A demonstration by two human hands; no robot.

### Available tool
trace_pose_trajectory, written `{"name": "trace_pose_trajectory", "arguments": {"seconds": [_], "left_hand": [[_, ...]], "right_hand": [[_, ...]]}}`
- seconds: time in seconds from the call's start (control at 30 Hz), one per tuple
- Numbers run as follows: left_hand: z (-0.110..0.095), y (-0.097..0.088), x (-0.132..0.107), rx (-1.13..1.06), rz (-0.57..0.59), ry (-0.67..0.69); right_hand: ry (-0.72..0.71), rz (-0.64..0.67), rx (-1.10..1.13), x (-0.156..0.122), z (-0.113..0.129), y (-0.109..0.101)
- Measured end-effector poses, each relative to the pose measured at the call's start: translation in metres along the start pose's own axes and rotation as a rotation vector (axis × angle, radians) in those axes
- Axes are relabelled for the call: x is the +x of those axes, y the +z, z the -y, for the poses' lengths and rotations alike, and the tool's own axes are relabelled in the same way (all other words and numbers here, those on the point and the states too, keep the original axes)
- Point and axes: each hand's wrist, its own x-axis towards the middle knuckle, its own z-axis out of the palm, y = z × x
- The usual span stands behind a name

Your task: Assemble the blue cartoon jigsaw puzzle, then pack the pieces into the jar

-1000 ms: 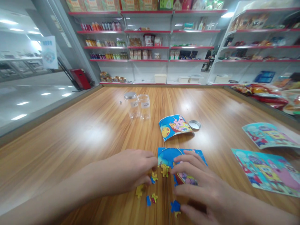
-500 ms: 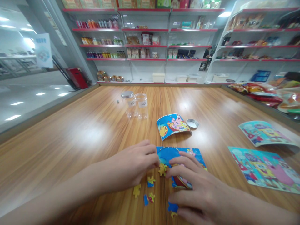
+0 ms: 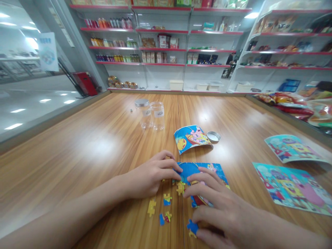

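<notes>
The grip of the right hand (image 3: 220, 211) is wide: the fingers lie spread and flat, holding nothing, on the partly assembled blue cartoon jigsaw puzzle (image 3: 198, 168), which lies flat on the glossy wooden desk (image 3: 90, 155). The thumb is just beside a loose blue puzzle piece (image 3: 192, 226). Small yellow and blue loose pieces (image 3: 151, 207) lie on the desk left of the puzzle. The grip of the left hand (image 3: 150, 174) is also open, its extended fingertips resting on the puzzle's left edge. Beyond the puzzle lie a curled cartoon picture card (image 3: 192, 136) and, just beside it, a round silver metal lid (image 3: 213, 136). Farther back stand a clear plastic jar with a metal cap (image 3: 143, 113) and an uncapped clear plastic jar (image 3: 157, 115), touching.
</notes>
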Motion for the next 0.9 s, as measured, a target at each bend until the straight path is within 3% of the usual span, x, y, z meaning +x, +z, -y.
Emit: {"name": "trace_pose_trajectory", "arguments": {"seconds": [0.1, 0.2, 0.4, 0.63, 0.9], "left_hand": [[0.000, 0.000, 0.000, -0.022, -0.008, 0.005], [0.002, 0.001, 0.000, -0.043, -0.014, 0.025], [0.004, 0.001, -0.001, -0.068, -0.029, 0.048], [-0.004, -0.007, -0.001, -0.148, -0.015, 0.011], [0.001, -0.018, -0.002, -0.255, 0.077, 0.035]], "right_hand": [[0.002, -0.060, -0.011, -0.002, -0.003, 0.001], [0.127, -0.146, -0.104, -0.008, -0.010, 0.007], [0.391, 0.128, -0.319, -0.015, -0.021, 0.020], [0.396, 0.196, -0.384, -0.015, -0.018, 0.023], [0.411, 0.179, -0.395, -0.017, -0.015, 0.024]]}}
